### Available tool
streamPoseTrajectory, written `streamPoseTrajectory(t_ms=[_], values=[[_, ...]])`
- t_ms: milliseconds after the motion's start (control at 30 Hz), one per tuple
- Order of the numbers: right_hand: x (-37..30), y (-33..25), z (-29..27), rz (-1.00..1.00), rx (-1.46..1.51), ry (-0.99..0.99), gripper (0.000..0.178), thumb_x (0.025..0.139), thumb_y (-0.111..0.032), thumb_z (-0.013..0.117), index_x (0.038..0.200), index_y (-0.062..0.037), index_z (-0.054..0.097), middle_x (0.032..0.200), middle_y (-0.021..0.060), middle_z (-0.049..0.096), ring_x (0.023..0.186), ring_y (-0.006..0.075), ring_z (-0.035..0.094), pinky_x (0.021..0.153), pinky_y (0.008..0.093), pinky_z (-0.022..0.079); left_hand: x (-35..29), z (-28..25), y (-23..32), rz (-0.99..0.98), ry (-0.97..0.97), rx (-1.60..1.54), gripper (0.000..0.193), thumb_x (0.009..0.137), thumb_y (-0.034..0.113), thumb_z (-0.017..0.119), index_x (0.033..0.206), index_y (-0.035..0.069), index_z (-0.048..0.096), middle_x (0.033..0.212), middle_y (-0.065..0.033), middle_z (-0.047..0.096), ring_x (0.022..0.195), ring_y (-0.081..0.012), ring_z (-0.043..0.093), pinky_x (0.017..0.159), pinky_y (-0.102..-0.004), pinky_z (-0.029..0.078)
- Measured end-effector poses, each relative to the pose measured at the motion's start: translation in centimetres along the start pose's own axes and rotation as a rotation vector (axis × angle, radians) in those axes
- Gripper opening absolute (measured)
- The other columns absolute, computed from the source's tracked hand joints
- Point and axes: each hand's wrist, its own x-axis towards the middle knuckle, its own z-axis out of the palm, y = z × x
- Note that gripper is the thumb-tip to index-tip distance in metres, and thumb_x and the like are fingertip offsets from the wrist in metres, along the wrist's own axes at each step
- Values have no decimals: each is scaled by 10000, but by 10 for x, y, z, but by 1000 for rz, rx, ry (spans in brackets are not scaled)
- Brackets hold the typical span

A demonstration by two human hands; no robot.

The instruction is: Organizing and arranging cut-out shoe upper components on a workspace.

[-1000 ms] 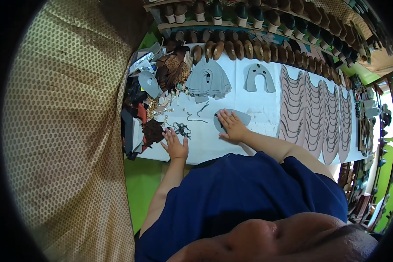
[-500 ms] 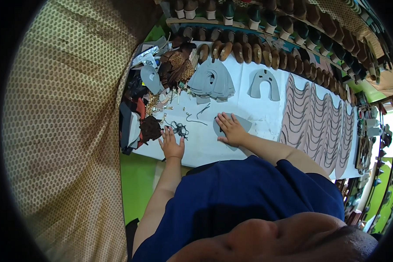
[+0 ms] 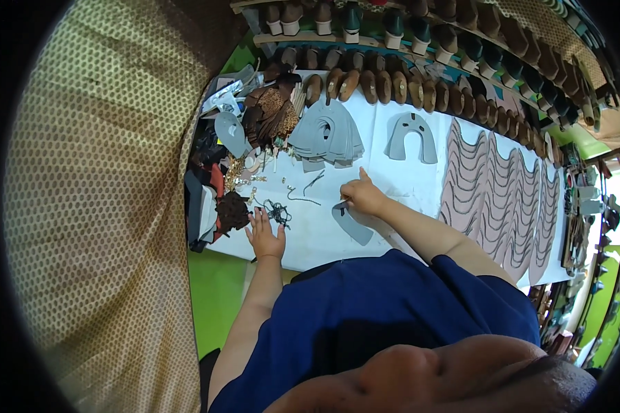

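My left hand (image 3: pixel 266 239) lies open near the table's front edge, its fingers spread beside a tangle of dark cord (image 3: pixel 277 213) and a dark brown ruffled bundle (image 3: pixel 232 210). Over the middle of the table, my right hand (image 3: pixel 364 195) has its index finger stretched away from me and its other fingers curled. Those curled fingers are on the upper end of a flat grey curved piece (image 3: pixel 353 226); the hand hides their exact grip. Beyond them lies a fanned stack of grey arched pieces (image 3: pixel 327 138). A single grey horseshoe-shaped piece (image 3: pixel 411 138) rests to its right.
Overlapping rows of pinkish pieces with dark curved edges (image 3: pixel 468 182) cover the white table's right side. Brown wooden shoe lasts (image 3: pixel 368 86) line the back, below shelves of heeled forms (image 3: pixel 393 33). Scraps and gold bits (image 3: pixel 235 170) crowd the left, beside a patterned curtain (image 3: pixel 117 206).
My right hand has gone from lying flat on the grey piece to curled with the index finger out. The grey piece has shifted toward me and turned. The left hand stays almost in place.
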Motion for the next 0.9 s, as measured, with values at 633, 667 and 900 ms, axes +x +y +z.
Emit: streamPoseTrajectory(t_ms=[633, 667, 900], values=[[-74, 111, -197, 355, 768, 114, 207, 854, -61, 699, 1055, -11, 689, 854, 15, 698, 774, 116, 626, 735, 275, 508, 0, -7, 6, -9, -12, 32, 767, 884, 288, 601, 1555, 83, 290, 1638, -135, 228, 1516, -349, 171, 1203, -552, 96], [-66, 131, -195, 354, 770, 117, 207, 854, -61, 699, 1055, -11, 689, 854, 15, 698, 774, 116, 626, 735, 275, 508, 0, -8, 6, -10, -20, 36, 769, 884, 286, 601, 1556, 83, 287, 1639, -133, 224, 1517, -347, 167, 1204, -551, 95], [-24, 232, -145, 746, 474, 273, 186, 823, -100, 734, 1001, -49, 721, 830, 33, 682, 751, 141, 612, 731, 291, 490, 0, -9, 9, -11, -29, 30, 776, 878, 267, 602, 1559, 87, 276, 1642, -132, 216, 1519, -349, 159, 1205, -547, 94]])
